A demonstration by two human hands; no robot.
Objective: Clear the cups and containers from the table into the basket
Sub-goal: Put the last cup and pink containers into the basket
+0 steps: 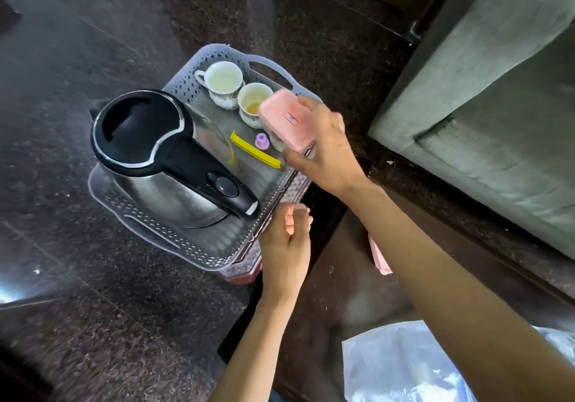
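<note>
A pale latticed basket [186, 247] is seen from above, set over a dark speckled surface [62, 128], with something pinkish-red [241, 274] showing beneath its near corner. A pink-lidded container [287, 121] is held by the right hand [323, 149] over the basket's right side, just beside the nearer of two cups; the grip is closed round it, with fingers curled over the far edge of the lid and the thumb at the near end. The container is blurred, and whether it touches the basket floor cannot be told. The left hand [286, 236] is placed by the basket's near right rim, its grip loosely curled with nothing seen in it; contact with the rim cannot be made out. Inside the basket, a steel kettle [168, 165] with a black lid and handle is stood at the left. A white cup [224, 82] is set at the far end, and a second cup [253, 103] with a brownish residue is touching it. A yellow strip [255, 152] and a small purple cap [261, 140] are laid between the kettle and the container. A grey sofa [497, 90] is seen at the right, and a clear plastic bag [404, 364] at the bottom.
</note>
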